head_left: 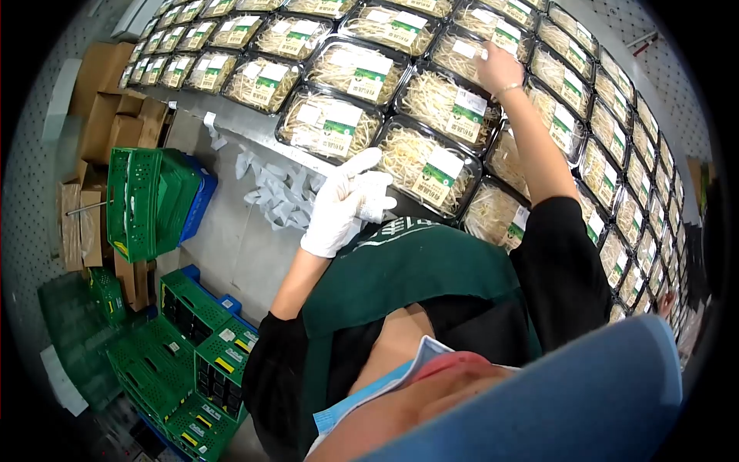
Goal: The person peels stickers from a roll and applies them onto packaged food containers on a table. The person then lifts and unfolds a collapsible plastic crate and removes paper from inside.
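Bean sprout packs point(431, 171) cover the table point(300, 158), set in close rows from the near edge back to the far left and curving off to the right; black trays, clear tops, white-and-green labels point(466, 115) on them. Right hand point(500, 71), bare, band at wrist, reaches over the rows, fingers bent and drawn in at a pack point(453, 55) in a row further back; small white patch by the fingertips, can't tell if it's gripped. Left hand point(342, 206), white glove, is in front of the body near the table edge, beside the two nearest packs, index finger stretched out, other fingers loosely bent; can't tell if it holds anything. Green apron point(416, 266), black sleeves, blue cap brim point(554, 400) at the bottom. Crumpled pale strips point(273, 189) hang or lie below the table edge, left side. Further left: green crates point(132, 204), a blue crate point(202, 202) just beside them, cardboard boxes point(98, 85) behind. More green crates lower left, yellow tags on some
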A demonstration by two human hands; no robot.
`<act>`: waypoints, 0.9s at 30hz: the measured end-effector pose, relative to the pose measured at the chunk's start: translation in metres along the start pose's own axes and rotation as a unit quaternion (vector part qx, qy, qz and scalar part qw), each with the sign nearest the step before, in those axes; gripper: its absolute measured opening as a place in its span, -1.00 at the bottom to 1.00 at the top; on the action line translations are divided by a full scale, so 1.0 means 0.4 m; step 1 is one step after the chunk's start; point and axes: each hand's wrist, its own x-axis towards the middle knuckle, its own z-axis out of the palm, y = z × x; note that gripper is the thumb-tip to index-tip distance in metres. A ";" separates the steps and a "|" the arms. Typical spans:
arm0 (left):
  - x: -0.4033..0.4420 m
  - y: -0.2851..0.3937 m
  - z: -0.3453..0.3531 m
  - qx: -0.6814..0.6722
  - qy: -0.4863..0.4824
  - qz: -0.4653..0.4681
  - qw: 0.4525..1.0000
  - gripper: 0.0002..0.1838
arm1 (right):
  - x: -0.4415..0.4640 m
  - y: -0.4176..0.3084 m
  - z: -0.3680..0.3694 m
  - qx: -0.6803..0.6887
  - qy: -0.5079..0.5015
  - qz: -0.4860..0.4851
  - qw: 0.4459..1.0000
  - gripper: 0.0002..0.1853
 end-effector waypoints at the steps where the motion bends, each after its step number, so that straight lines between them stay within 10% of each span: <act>1: -0.006 0.004 -0.004 0.033 0.005 -0.017 0.999 -0.70 | -0.064 -0.073 -0.055 0.199 -0.125 0.025 0.972 -0.59; 4: -0.019 -0.004 0.006 0.201 0.111 -0.013 0.973 -0.80 | -0.309 -0.232 -0.065 0.539 -0.264 -0.257 0.757 -0.62; 8: -0.038 -0.043 -0.028 0.198 0.130 0.096 0.967 -0.84 | -0.436 -0.296 -0.130 0.571 -0.209 -0.288 0.740 -0.76; 13: -0.066 -0.038 -0.054 0.123 0.039 0.025 0.991 -0.80 | -0.197 -0.184 -0.051 0.240 -0.071 -0.031 0.968 -0.66; 20: -0.113 -0.003 -0.057 0.040 0.016 -0.006 0.999 -0.77 | -0.192 -0.153 -0.019 -0.078 0.025 0.002 0.997 -0.67; 22: -0.116 0.010 -0.051 0.019 0.012 0.000 1.000 -0.79 | -0.244 -0.165 -0.043 0.125 -0.059 -0.012 0.990 -0.56; 24: -0.121 -0.009 -0.056 0.120 0.077 0.039 0.989 -0.84 | -0.359 -0.257 -0.065 0.491 -0.245 -0.083 0.832 -0.50; 27: -0.116 -0.051 -0.108 0.178 0.109 0.087 0.974 -0.93 | -0.558 -0.388 -0.142 0.532 -0.232 -0.240 0.778 -0.71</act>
